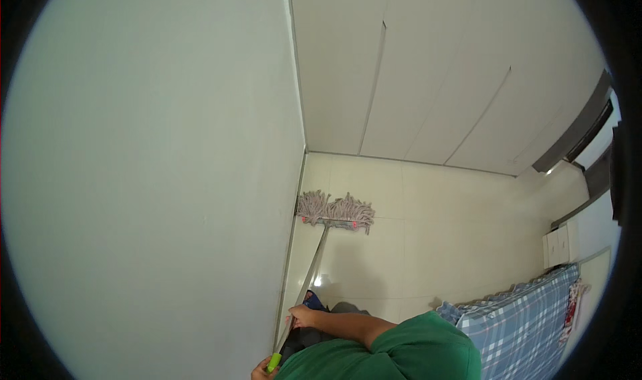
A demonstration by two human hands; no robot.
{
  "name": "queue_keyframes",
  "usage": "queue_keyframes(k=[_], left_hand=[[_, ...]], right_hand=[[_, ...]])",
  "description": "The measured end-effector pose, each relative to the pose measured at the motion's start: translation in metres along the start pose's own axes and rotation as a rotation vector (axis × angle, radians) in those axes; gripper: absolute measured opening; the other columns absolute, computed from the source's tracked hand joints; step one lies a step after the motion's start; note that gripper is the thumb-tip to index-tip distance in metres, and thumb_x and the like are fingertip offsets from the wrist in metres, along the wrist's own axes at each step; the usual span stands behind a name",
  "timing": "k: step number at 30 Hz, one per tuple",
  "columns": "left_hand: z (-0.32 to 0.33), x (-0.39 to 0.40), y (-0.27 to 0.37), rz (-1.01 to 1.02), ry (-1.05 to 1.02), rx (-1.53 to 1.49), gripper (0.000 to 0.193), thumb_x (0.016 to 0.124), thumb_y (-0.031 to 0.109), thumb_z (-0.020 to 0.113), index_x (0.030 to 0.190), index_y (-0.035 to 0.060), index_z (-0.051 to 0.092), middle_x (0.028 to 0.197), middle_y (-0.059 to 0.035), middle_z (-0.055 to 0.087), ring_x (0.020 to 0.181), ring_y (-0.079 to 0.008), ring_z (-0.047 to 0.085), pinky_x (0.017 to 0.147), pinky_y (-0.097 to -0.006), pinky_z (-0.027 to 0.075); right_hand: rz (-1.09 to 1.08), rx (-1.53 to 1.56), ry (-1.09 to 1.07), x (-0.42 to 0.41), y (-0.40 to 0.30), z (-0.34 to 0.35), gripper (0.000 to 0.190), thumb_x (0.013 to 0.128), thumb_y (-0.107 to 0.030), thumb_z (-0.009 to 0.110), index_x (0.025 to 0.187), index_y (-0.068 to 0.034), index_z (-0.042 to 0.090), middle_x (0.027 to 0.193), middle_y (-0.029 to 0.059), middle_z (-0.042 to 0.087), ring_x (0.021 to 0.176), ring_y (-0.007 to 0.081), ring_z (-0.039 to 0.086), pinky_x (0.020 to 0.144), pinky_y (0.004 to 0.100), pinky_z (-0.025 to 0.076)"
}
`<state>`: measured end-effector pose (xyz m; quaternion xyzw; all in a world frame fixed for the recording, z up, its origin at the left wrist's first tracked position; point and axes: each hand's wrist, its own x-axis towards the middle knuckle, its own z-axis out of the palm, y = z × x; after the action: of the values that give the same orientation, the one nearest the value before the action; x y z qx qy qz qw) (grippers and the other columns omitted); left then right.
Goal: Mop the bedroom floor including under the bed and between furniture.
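Observation:
My right hand (pixel 302 316) is closed around the pale pole (pixel 312 269) of a flat string mop, partway along its length. Lower in the view, my left hand (pixel 262 370) holds the bright green end grip (pixel 274 362) of the same pole; part of that hand is cut off by the picture's edge. The mop head (pixel 346 209) lies spread on the tiled floor, its greyish-pink strands pointing away from me. Its metal clamp bar (pixel 328 223) has pink-red ends. The left end of the strands touches or nearly touches the base of the wall.
A pale wall (pixel 175 179) runs close along my left. White cabinet doors (pixel 416 79) stand ahead, meeting the wall in a corner. To the right are a bed with a blue plaid cover (pixel 521 315) and a small white drawer unit (pixel 557 244). Cream tiles (pixel 451 239) lie between.

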<state>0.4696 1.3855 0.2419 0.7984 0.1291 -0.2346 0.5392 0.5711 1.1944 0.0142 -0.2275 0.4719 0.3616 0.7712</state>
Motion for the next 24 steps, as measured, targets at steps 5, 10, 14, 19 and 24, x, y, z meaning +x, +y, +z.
queue_keyframes(k=[5,10,14,19,24], left_hand=[[0.023,0.100,-0.004,0.048,-0.058,0.170,0.036,0.080,0.014,0.065,0.113,-0.0009,0.060,0.096,-0.0146,0.066,0.087,-0.0247,0.062,0.078,-0.0346,0.049],[0.114,0.200,0.095,0.213,-0.175,0.568,0.046,0.075,0.017,0.068,0.117,0.0019,0.059,0.095,-0.0209,0.066,0.089,-0.0331,0.065,0.078,-0.0376,0.050],[0.153,0.245,0.188,0.381,-0.260,0.833,0.047,0.075,0.016,0.068,0.119,0.0020,0.058,0.097,-0.0217,0.066,0.089,-0.0347,0.064,0.077,-0.0387,0.051],[0.217,0.292,0.258,0.513,-0.443,0.851,0.047,0.076,0.014,0.066,0.121,0.0038,0.057,0.099,-0.0216,0.065,0.091,-0.0357,0.064,0.080,-0.0398,0.050],[0.366,0.289,0.293,0.644,-0.753,0.881,0.048,0.076,0.015,0.064,0.123,0.0074,0.055,0.097,-0.0224,0.065,0.091,-0.0374,0.063,0.080,-0.0418,0.050]], right_hand=[[-0.321,-0.104,0.088,0.002,-0.082,0.018,0.023,0.087,-0.013,0.053,0.101,0.005,0.051,0.082,0.0145,0.060,0.067,0.0271,0.062,0.060,0.0404,0.054],[-0.698,0.167,-0.095,0.059,-0.197,-0.046,0.005,0.075,0.005,0.057,0.075,0.007,0.053,0.065,0.0155,0.054,0.057,0.0271,0.058,0.050,0.0409,0.051],[-0.621,0.236,0.232,0.027,-0.288,-0.034,0.006,0.077,0.004,0.054,0.075,0.009,0.052,0.066,0.0160,0.054,0.056,0.0287,0.059,0.049,0.0420,0.052],[-0.706,0.493,0.256,-0.027,-0.366,-0.081,0.011,0.078,0.001,0.053,0.080,0.011,0.051,0.069,0.0179,0.055,0.055,0.0302,0.058,0.050,0.0427,0.053],[-0.858,0.681,0.358,-0.030,-0.389,-0.273,0.011,0.074,0.001,0.056,0.078,0.011,0.055,0.069,0.0193,0.057,0.058,0.0301,0.059,0.052,0.0422,0.052]])
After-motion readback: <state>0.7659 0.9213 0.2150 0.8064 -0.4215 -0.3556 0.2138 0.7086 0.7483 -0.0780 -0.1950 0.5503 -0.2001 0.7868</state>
